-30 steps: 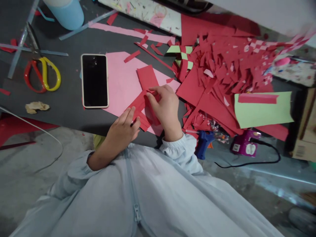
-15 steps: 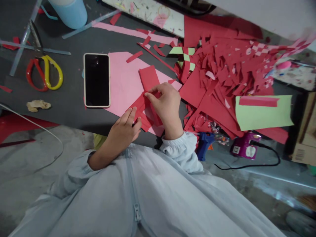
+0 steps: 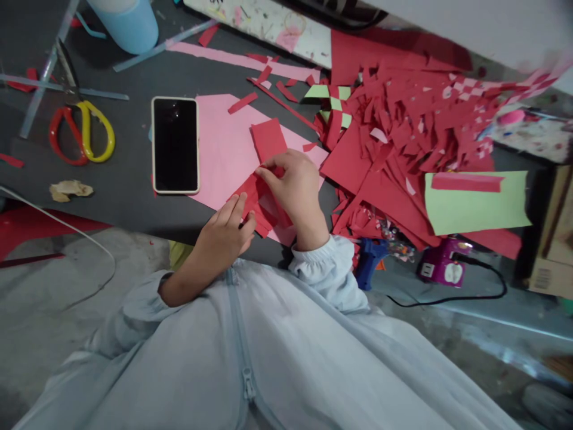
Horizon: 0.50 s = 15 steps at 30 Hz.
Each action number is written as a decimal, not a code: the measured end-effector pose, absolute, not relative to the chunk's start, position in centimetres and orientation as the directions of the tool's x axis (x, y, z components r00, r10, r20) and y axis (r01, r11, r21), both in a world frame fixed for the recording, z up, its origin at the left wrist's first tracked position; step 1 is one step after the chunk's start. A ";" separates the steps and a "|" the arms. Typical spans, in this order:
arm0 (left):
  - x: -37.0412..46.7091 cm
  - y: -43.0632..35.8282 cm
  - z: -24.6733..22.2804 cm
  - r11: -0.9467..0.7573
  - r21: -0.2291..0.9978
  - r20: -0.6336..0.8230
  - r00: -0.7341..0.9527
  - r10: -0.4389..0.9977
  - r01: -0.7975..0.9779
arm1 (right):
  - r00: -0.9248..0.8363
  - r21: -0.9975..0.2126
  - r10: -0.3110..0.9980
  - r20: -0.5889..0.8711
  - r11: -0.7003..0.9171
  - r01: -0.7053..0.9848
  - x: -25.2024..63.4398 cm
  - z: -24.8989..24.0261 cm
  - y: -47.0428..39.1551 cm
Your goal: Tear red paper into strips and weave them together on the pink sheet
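Observation:
My left hand (image 3: 226,230) lies with its fingers stretched out, the fingertips resting on the lower left part of some red paper strips (image 3: 262,221). My right hand (image 3: 293,182) is closed in a pinch at the upper end of the red strips; its thumb and index finger meet on a strip edge. Part of the strips is hidden beneath this hand. A wider red paper piece (image 3: 268,140) sticks out just above the pinch. All of these lie over a sheet of pink paper (image 3: 219,137) at the table's front edge.
Left of the pink sheet lie a phone (image 3: 175,146) and red-and-yellow-handled scissors (image 3: 80,131). A blue cup (image 3: 128,27) stands behind. To the right are a heap of red paper scraps (image 3: 403,125), a green paper sheet (image 3: 474,209), a blue glue gun (image 3: 370,263) and a purple plug box (image 3: 443,263).
My right hand has shifted slightly to the left, its pinch staying on the red strips. My left hand has hardly moved. The whole view has shifted a little.

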State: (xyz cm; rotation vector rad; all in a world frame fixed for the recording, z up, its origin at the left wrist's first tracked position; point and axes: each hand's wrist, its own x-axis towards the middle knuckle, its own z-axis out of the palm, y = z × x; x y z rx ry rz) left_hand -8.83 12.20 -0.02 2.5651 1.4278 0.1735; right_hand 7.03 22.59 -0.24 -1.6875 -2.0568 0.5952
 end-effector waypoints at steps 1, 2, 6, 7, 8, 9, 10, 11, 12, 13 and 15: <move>-8.8 12.2 0.0 -0.517 0.223 0.009 0.528 0.849 0.827 | -0.183 -0.560 0.982 0.052 0.180 0.809 7.0 -0.4 22.7; -8.8 12.1 0.0 -0.521 0.211 0.013 0.531 0.847 0.827 | -0.182 -0.555 0.982 0.056 0.182 0.812 7.0 -0.6 22.7; -8.7 11.9 -0.2 -0.532 0.172 0.024 0.537 0.843 0.829 | -0.182 -0.537 0.982 0.054 0.182 0.823 7.0 -1.2 22.9; -8.7 11.9 -0.2 -0.534 0.165 0.030 0.537 0.843 0.829 | -0.182 -0.536 0.982 0.050 0.181 0.825 7.0 -1.3 22.9; -8.7 11.8 -0.3 -0.536 0.159 0.038 0.537 0.843 0.829 | -0.182 -0.537 0.982 0.045 0.177 0.824 7.0 -1.4 22.9; -8.7 11.8 -0.3 -0.538 0.151 0.047 0.538 0.842 0.829 | -0.181 -0.541 0.983 0.039 0.173 0.823 7.1 -1.5 22.9; -8.6 11.8 -0.3 -0.539 0.143 0.053 0.538 0.842 0.830 | -0.179 -0.545 0.983 0.031 0.167 0.822 7.1 -1.6 22.9; -8.6 11.7 -0.4 -0.538 0.136 0.056 0.536 0.843 0.832 | -0.177 -0.549 0.984 0.023 0.160 0.820 7.1 -1.6 22.9; -8.6 11.7 -0.4 -0.535 0.130 0.058 0.532 0.845 0.835 | -0.175 -0.553 0.984 0.017 0.155 0.819 7.1 -1.6 22.9; -8.6 11.7 -0.3 -0.532 0.127 0.060 0.529 0.846 0.837 | -0.175 -0.556 0.984 0.014 0.153 0.817 7.1 -1.7 22.9; -8.6 11.8 -0.2 -0.529 0.135 0.065 0.526 0.848 0.838 | -0.176 -0.562 0.984 0.018 0.155 0.812 7.2 -1.7 22.9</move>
